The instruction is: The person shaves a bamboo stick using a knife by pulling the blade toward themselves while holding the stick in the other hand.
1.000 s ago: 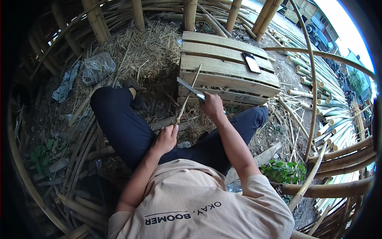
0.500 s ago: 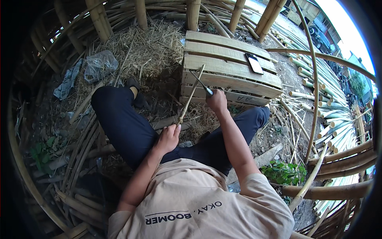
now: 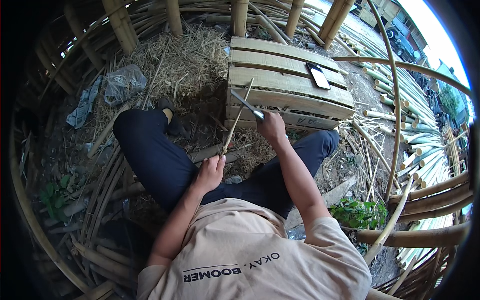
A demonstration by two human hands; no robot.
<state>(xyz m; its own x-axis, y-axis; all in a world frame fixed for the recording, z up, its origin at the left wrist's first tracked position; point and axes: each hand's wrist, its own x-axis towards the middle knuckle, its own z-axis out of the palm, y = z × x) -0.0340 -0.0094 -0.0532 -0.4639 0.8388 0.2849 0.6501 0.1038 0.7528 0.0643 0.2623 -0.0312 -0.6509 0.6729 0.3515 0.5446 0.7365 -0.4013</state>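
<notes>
My left hand (image 3: 211, 173) is closed around the lower end of a thin bamboo stick (image 3: 231, 132), which slants up and away to the right. In my right hand (image 3: 272, 127) is the handle of a knife (image 3: 247, 104). Its blade points up and to the left and crosses the stick's upper part; whether it touches the stick I cannot tell. Behind the stick and the knife stands a slatted wooden crate (image 3: 277, 75). The far tip of the stick overlaps the crate's near edge in the picture.
A phone (image 3: 318, 76) lies on the crate's top. Dry straw (image 3: 185, 60) and a clear plastic bag (image 3: 125, 84) cover ground at the far left. Cut bamboo poles (image 3: 420, 145) are piled at the right. A bamboo rail (image 3: 420, 237) and a leafy plant (image 3: 359, 214) are near my right elbow.
The knife has turned so that the flat of its blade shows more broadly, still across the stick. My left hand keeps its hold with hardly any movement.
</notes>
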